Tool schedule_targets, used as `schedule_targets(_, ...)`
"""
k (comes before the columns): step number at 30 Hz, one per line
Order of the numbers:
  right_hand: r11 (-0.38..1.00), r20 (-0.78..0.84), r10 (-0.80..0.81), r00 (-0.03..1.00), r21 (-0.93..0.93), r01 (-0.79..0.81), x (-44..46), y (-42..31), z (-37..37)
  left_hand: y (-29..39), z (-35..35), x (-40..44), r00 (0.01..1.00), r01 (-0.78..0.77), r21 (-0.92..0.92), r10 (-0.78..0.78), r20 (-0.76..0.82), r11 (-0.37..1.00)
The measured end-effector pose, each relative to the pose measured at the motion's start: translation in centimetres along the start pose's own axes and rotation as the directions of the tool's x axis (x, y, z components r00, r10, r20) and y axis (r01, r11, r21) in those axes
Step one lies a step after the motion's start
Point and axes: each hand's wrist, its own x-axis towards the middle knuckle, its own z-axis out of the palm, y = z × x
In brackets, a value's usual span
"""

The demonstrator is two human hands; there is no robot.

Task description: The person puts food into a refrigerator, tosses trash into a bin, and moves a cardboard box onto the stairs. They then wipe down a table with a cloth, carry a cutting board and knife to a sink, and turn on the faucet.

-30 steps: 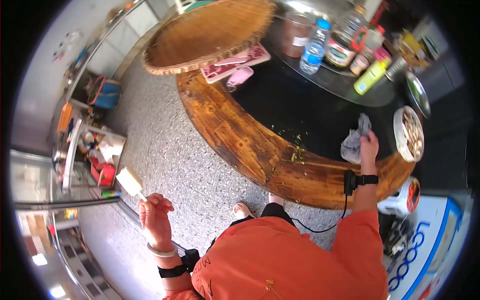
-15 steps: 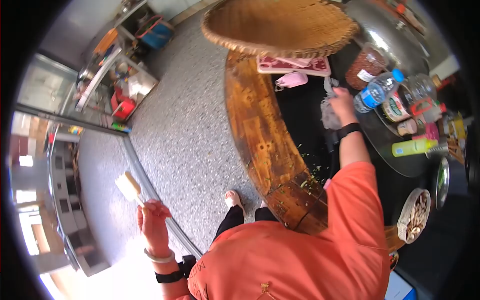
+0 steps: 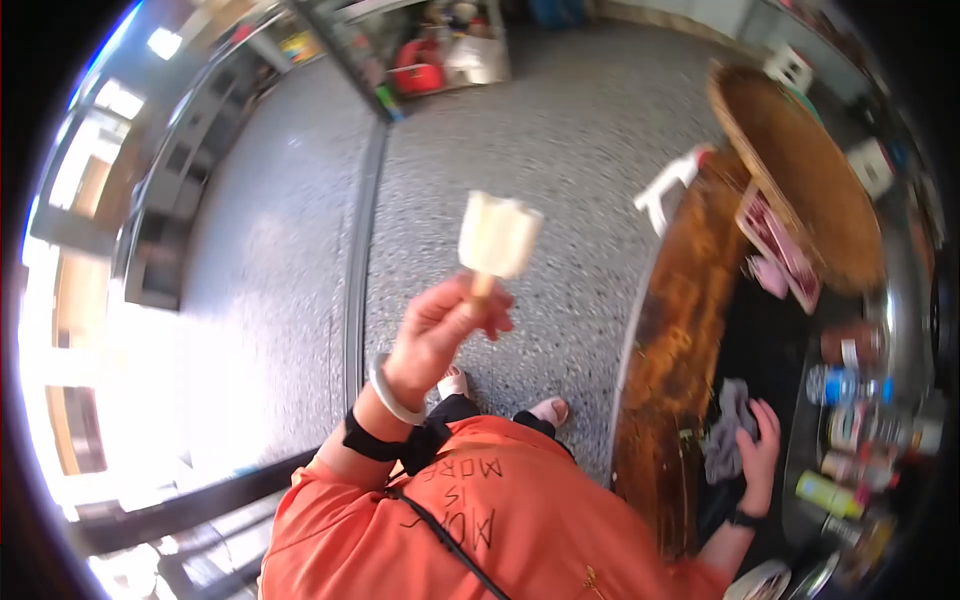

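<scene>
In front of my body, my left hand (image 3: 450,325) is closed around the stick of a pale cream ice cream bar (image 3: 497,236). The bar points up and its top edge is uneven. At the right, my right hand (image 3: 760,455) is over the dark tabletop, fingers stretched out and thumb side against a crumpled grey cloth (image 3: 727,437). The cloth lies just inside the brown wooden table rim (image 3: 665,385).
A large woven basket tray (image 3: 805,165) leans at the table's far end beside a pink-and-red tray (image 3: 770,235). Along the right stand a blue-capped water bottle (image 3: 835,386), a yellow-green bottle (image 3: 828,494) and jars. A metal floor track (image 3: 362,260) crosses the speckled floor.
The view has swung left. My left hand has brought the ice cream bar in front of my body. My right hand has gone from gripping the cloth to outstretched fingers beside it.
</scene>
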Motion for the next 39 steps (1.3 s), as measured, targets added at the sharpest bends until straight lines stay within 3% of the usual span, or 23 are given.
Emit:
schedule_targets(1, 0.995, -0.091, -0.034, 0.995, -0.094, 0.025, 0.1, -0.7, -0.5, 0.7, -0.6, -0.4, 0.996, -0.092, 0.014, 0.092, 0.011, 0.996)
schedule_targets(2, 0.982, -0.187, -0.074, 0.98, -0.185, 0.039, 0.4, -1.5, -0.5, 2.1, -1.4, -1.2, 0.986, -0.166, 0.173, 0.165, 0.02, 0.971)
schedule_targets(4, 0.996, -0.276, -0.011, 0.961, -0.09, -0.015, 1.5, -3.6, 1.2, 4.3, -3.8, -2.2, 0.831, -0.528, 0.471, 0.544, 0.116, 0.707)
schedule_targets(8, 0.98, -0.139, -0.19, 0.972, -0.082, 0.18, 5.4, -15.2, 10.3, 8.9, -10.4, -5.4, 0.607, -0.66, 0.644, 0.78, 0.153, 0.387)
schedule_targets(10, 0.914, 0.033, -0.362, 0.932, -0.184, 0.361, 7.3, -21.9, 15.8, 10.3, -15.4, -7.2, 0.517, -0.672, 0.676, 0.845, 0.136, 0.303)
schedule_targets(14, 0.785, 0.299, -0.595, 0.747, 0.014, 0.619, 10.8, -32.3, 26.7, 12.7, -24.4, -12.7, 0.439, -0.508, 0.833, 0.898, 0.034, 0.218)
schedule_targets(16, 0.801, 0.392, -0.563, 0.728, 0.042, 0.597, 12.7, -36.0, 32.0, 13.8, -28.4, -15.7, 0.41, -0.402, 0.902, 0.912, 0.027, 0.155)
schedule_targets(20, 0.674, 0.569, -0.625, 0.535, 0.048, 0.737, 18.7, -38.0, 42.6, 14.5, -34.0, -20.7, 0.292, -0.146, 0.989, 0.954, 0.065, -0.023)
schedule_targets(24, 0.847, 0.837, -0.206, 0.507, -0.107, 0.52, 25.2, -39.8, 51.8, 15.9, -37.8, -24.7, 0.272, 0.088, 0.996, 0.962, 0.008, -0.033)
schedule_targets(25, 0.821, 0.858, -0.228, 0.46, -0.085, 0.564, 25.5, -42.5, 53.9, 16.0, -38.6, -25.1, 0.249, 0.148, 0.989, 0.968, -0.018, -0.02)
schedule_targets(27, 0.831, 0.868, -0.018, 0.496, -0.263, 0.49, 25.8, -48.0, 55.9, 17.0, -40.6, -26.2, 0.248, 0.247, 0.969, 0.968, -0.044, -0.019)
schedule_targets(28, 0.814, 0.872, -0.03, 0.489, -0.262, 0.518, 27.0, -50.2, 57.5, 17.6, -41.6, -26.2, 0.257, 0.278, 0.96, 0.965, -0.049, -0.025)
schedule_targets(30, 0.793, 0.924, -0.205, 0.322, -0.036, 0.608, 30.2, -55.0, 61.8, 18.2, -43.8, -25.3, 0.21, 0.324, 0.946, 0.976, -0.051, -0.021)
schedule_targets(32, 0.864, 0.899, -0.101, 0.427, -0.134, 0.485, 33.2, -60.0, 68.7, 19.1, -46.5, -24.9, 0.192, 0.417, 0.908, 0.981, -0.034, -0.051)
schedule_targets(34, 0.745, 0.93, -0.264, 0.256, 0.028, 0.666, 34.9, -67.0, 75.6, 20.1, -48.8, -25.3, 0.174, 0.469, 0.883, 0.981, -0.083, -0.009)
schedule_targets(35, 0.504, 0.894, -0.433, 0.119, 0.13, 0.854, 34.4, -70.9, 78.8, 20.3, -49.7, -25.6, 0.168, 0.528, 0.848, 0.974, -0.15, 0.04)
schedule_targets(36, 0.473, 0.891, -0.442, 0.102, 0.134, 0.871, 31.3, -76.0, 80.4, 20.5, -50.7, -26.0, 0.152, 0.592, 0.801, 0.965, -0.215, 0.085)
schedule_targets(37, 0.383, 0.849, -0.529, -0.01, 0.249, 0.89, 28.4, -80.4, 82.4, 20.2, -51.9, -26.8, 0.126, 0.653, 0.756, 0.978, -0.168, 0.045)
schedule_targets(39, 0.22, 0.765, -0.609, -0.21, 0.417, 0.882, 21.8, -87.1, 87.0, 20.7, -53.7, -28.8, 0.093, 0.708, 0.7, 0.971, -0.221, 0.092)
